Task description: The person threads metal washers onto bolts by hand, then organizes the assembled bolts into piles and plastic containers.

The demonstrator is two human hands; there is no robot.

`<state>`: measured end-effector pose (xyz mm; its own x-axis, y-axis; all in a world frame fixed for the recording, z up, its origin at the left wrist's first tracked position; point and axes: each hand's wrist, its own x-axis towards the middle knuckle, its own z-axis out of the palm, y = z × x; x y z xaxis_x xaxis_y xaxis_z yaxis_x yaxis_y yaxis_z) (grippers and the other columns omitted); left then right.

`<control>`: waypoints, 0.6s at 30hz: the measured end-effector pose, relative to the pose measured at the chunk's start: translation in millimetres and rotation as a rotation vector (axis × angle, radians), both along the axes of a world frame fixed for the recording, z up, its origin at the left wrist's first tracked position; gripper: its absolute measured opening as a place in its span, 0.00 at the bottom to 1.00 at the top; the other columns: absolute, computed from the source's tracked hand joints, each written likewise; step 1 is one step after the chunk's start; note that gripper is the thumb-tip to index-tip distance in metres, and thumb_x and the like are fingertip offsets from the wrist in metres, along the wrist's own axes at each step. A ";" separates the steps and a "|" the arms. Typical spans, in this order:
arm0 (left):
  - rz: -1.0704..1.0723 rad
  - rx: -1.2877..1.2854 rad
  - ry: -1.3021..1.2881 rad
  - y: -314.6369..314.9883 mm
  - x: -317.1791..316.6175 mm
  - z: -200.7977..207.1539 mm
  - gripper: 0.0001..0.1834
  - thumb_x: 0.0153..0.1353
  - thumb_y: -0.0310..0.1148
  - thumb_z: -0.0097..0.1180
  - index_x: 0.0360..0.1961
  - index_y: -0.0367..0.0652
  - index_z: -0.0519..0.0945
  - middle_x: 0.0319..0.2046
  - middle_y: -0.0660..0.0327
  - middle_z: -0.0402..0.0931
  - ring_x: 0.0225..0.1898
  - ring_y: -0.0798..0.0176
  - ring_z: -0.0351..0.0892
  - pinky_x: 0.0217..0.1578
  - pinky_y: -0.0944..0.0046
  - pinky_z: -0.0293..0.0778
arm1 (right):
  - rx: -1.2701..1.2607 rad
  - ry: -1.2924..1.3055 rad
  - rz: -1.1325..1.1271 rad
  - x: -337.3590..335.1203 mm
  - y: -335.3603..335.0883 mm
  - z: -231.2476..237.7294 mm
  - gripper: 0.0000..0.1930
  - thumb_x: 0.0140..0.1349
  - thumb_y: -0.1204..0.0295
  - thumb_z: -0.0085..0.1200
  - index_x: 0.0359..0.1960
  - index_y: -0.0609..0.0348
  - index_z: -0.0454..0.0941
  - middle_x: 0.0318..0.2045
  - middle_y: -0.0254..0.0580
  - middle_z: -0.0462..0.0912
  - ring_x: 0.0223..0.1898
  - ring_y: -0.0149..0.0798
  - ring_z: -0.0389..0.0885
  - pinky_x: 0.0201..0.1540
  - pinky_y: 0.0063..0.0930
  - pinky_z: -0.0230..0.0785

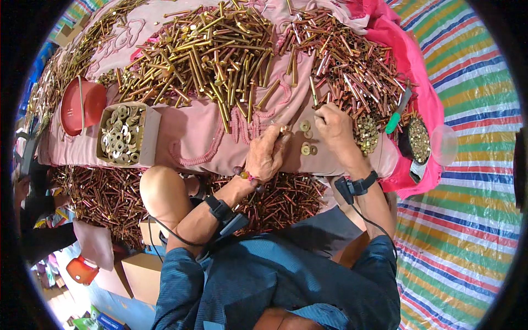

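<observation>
My left hand (267, 153) is closed in a pinch above the pink cloth (192, 132). A small shiny metal piece (284, 129) shows at its fingertips, too small to name. To the right, my right hand (334, 126) is closed too, knuckles up. A slim gold-coloured metal rod (313, 91) meets its fingertips and points away from me; whether it is a bolt or a sleeve I cannot tell. Several loose washers (306, 148) lie on the cloth between my hands. Beyond them are a heap of long gold bolts (214, 55) and a heap of copper-coloured metal tubes (352, 52).
A carton of washers (129, 135) and a red bucket (82, 104) stand left. Right are loose nuts (366, 135), a tub of nuts (417, 142) and a green-handled tool (397, 113). More metal parts (104, 198) lie below the cloth's near edge. Striped sheeting (467, 165) covers the right side.
</observation>
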<state>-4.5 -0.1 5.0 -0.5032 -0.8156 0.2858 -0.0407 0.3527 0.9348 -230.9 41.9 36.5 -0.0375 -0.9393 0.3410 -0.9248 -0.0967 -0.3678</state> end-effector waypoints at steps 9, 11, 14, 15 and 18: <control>-0.023 -0.129 0.028 -3.6 3.5 -6.5 0.13 0.65 0.22 0.51 0.51 0.39 0.76 0.33 0.45 0.76 0.32 0.37 0.79 0.32 0.51 0.74 | 0.119 -0.865 0.033 58.0 7.5 44.9 0.07 0.63 0.74 0.62 0.41 0.60 0.85 0.33 0.33 0.87 0.33 0.22 0.80 0.37 0.19 0.73; -0.034 -0.106 0.029 -1.6 2.4 -2.3 0.17 0.63 0.21 0.51 0.53 0.39 0.76 0.34 0.44 0.77 0.34 0.37 0.79 0.34 0.51 0.75 | 0.162 -0.850 0.029 63.0 7.7 45.2 0.07 0.62 0.78 0.62 0.41 0.61 0.84 0.35 0.36 0.87 0.36 0.25 0.82 0.39 0.21 0.74; -0.029 -0.105 0.047 -1.9 3.0 -7.5 0.23 0.60 0.19 0.51 0.58 0.40 0.75 0.37 0.43 0.79 0.39 0.36 0.81 0.38 0.52 0.76 | 0.007 -0.713 0.153 73.4 3.5 51.5 0.06 0.59 0.83 0.59 0.38 0.64 0.83 0.40 0.42 0.86 0.41 0.31 0.84 0.45 0.26 0.76; -0.025 -0.127 0.071 -1.9 3.0 -10.4 0.26 0.58 0.18 0.51 0.60 0.40 0.74 0.38 0.43 0.79 0.41 0.36 0.81 0.40 0.53 0.77 | 0.010 -0.714 0.156 74.5 3.4 52.2 0.06 0.59 0.83 0.59 0.38 0.64 0.83 0.40 0.42 0.86 0.41 0.31 0.84 0.45 0.26 0.76; -0.052 -0.112 0.032 -2.6 4.5 -16.1 0.26 0.58 0.17 0.51 0.60 0.39 0.75 0.41 0.41 0.80 0.44 0.35 0.81 0.42 0.53 0.78 | -0.067 -0.606 0.176 77.8 3.8 49.6 0.06 0.61 0.83 0.59 0.39 0.65 0.83 0.39 0.40 0.86 0.41 0.29 0.83 0.46 0.24 0.76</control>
<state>0.0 -2.7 -11.1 -0.5332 -0.7506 0.3902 0.0094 0.4560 0.8899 -153.1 45.6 86.1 -0.0890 -0.9264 0.3660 -0.5224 -0.2694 -0.8090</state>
